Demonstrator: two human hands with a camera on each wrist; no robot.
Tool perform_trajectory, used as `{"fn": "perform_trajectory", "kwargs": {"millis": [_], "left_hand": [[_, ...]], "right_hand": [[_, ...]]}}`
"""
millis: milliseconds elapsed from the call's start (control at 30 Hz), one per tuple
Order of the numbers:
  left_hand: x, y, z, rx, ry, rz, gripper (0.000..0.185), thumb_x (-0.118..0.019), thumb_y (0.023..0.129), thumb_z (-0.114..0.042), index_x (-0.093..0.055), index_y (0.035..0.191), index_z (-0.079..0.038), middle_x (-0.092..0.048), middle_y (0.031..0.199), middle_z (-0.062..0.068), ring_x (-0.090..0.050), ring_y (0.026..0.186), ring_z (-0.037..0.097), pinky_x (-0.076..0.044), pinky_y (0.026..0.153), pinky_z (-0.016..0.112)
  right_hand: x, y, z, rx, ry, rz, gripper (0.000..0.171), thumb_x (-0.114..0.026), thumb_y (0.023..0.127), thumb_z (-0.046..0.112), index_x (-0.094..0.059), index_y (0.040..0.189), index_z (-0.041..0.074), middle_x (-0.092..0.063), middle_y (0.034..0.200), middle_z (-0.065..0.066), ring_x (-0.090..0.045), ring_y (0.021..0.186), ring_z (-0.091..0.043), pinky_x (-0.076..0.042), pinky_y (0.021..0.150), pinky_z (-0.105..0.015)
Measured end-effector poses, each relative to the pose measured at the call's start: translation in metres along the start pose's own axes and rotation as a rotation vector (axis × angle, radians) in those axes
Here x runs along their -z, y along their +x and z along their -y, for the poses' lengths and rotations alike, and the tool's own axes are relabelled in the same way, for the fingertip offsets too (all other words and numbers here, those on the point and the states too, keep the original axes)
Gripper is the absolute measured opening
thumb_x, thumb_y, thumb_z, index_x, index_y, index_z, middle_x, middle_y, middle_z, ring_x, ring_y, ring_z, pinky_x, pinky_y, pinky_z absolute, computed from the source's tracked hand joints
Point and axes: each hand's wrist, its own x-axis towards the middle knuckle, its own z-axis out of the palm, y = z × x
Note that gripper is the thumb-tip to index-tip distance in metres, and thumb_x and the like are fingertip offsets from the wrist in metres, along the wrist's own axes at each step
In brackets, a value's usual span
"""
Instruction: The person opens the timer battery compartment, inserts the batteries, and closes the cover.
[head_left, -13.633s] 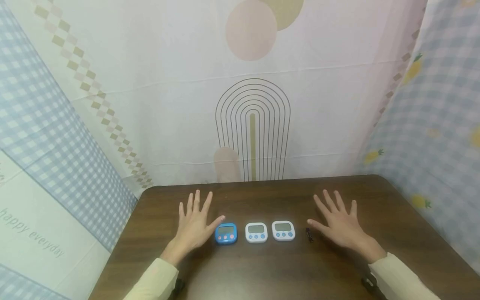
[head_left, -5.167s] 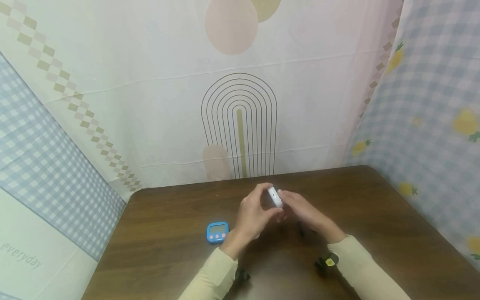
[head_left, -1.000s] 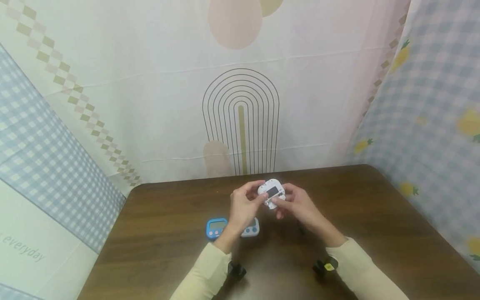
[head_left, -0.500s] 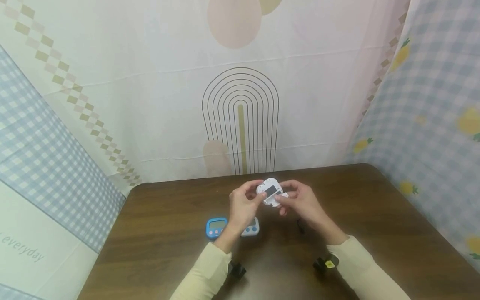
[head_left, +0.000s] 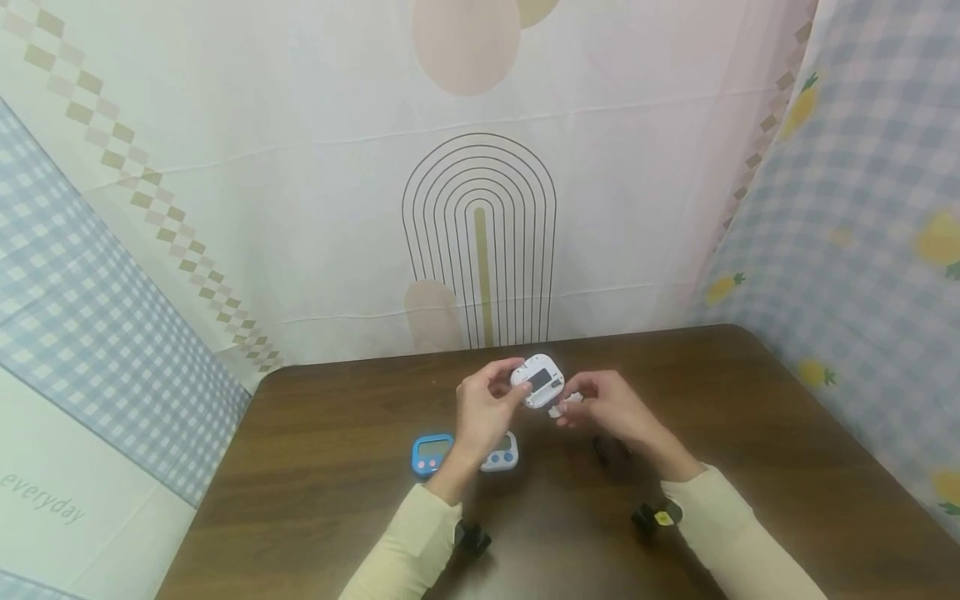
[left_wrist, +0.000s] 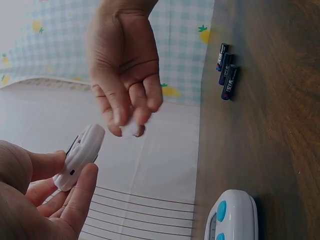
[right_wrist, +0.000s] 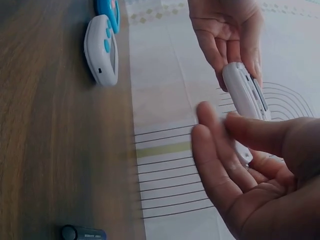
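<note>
Gripping a white timer (head_left: 537, 381) with the left hand (head_left: 483, 408), thumb and curled fingers closing on its edges, and holding it up above the worktop (head_left: 337, 467) near the far edge. Turning toward the head camera a side of the timer bearing a dark rectangular patch. Tilting it, in the left wrist view, edge-on between thumb and fingertips (left_wrist: 80, 187).

Pinching a small white piece (head_left: 558, 408) in the right hand (head_left: 607, 412), fingers bent around it, just beside the timer's lower right edge and apart from it. Showing that piece at the fingertips in the left wrist view (left_wrist: 131, 129), partly hidden by them, so not telling its exact shape.

Working above a dark wooden worktop carrying a blue timer (head_left: 432, 452) and a second white timer (head_left: 504, 454), lying face up side by side and touching or nearly so, just beneath the left wrist. Also carrying three dark batteries (left_wrist: 226, 75) lying together under the right hand, well apart from the two timers.

Facing a pale curtain (head_left: 480, 167) printed with an arch of thin lines, hanging behind the worktop.
</note>
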Motion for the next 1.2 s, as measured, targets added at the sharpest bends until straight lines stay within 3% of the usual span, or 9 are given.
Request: {"fn": "perform_trajectory", "kwargs": {"millis": [233,500,633,867,1100,1200], "left_hand": [[0.0,-0.001,-0.002,0.004,-0.02,0.012,0.031,-0.081,0.091,-0.003,-0.077,0.121,-0.008,-0.079,0.111,0.013,-0.076,0.083,0.02,-0.065,0.065,0.025],[0.001,-0.001,-0.002,-0.002,-0.013,0.01,0.032,-0.082,0.09,-0.001,-0.077,0.121,-0.007,-0.079,0.11,0.013,-0.075,0.081,0.02,-0.064,0.063,0.025],[0.0,-0.001,-0.001,-0.005,-0.017,0.009,0.032,-0.082,0.089,-0.001,-0.077,0.121,-0.007,-0.079,0.11,0.014,-0.075,0.081,0.02,-0.064,0.063,0.025],[0.0,-0.001,-0.001,-0.006,-0.029,0.007,0.031,-0.082,0.089,-0.001,-0.078,0.12,-0.007,-0.079,0.11,0.015,-0.075,0.081,0.02,-0.065,0.064,0.028],[0.0,-0.002,-0.003,0.003,-0.02,0.016,0.032,-0.082,0.09,-0.002,-0.078,0.121,-0.009,-0.079,0.111,0.013,-0.075,0.081,0.018,-0.067,0.067,0.046],[0.0,-0.002,-0.002,0.007,-0.021,0.017,0.033,-0.082,0.089,-0.002,-0.078,0.121,-0.009,-0.079,0.112,0.013,-0.075,0.082,0.019,-0.067,0.068,0.047]], "right_hand": [[-0.003,0.002,-0.007,0.011,-0.025,0.094,0.009,-0.073,0.091,-0.004,-0.069,0.099,-0.005,-0.074,0.096,-0.017,-0.077,0.083,-0.03,-0.068,0.077,-0.046],[-0.011,0.006,-0.011,0.071,-0.286,0.076,0.012,-0.081,0.085,-0.001,-0.074,0.085,0.009,-0.073,0.082,0.0,-0.066,0.078,-0.028,-0.055,0.066,-0.033],[-0.014,0.006,-0.013,0.062,-0.336,0.086,0.015,-0.084,0.083,0.0,-0.074,0.081,0.012,-0.072,0.079,0.002,-0.061,0.072,-0.019,-0.054,0.062,-0.031],[-0.02,0.005,-0.015,0.038,-0.395,0.109,0.018,-0.085,0.081,-0.002,-0.074,0.078,0.011,-0.07,0.076,0.0,-0.061,0.068,-0.017,-0.055,0.06,-0.032],[-0.026,0.003,-0.018,0.0,-0.406,0.13,0.019,-0.087,0.078,-0.003,-0.074,0.076,0.011,-0.068,0.069,0.001,-0.06,0.061,-0.015,-0.052,0.054,-0.029],[-0.028,0.001,-0.02,0.009,-0.411,0.142,0.019,-0.087,0.077,-0.002,-0.074,0.076,0.01,-0.068,0.067,0.001,-0.06,0.059,-0.014,-0.052,0.054,-0.028]]}}
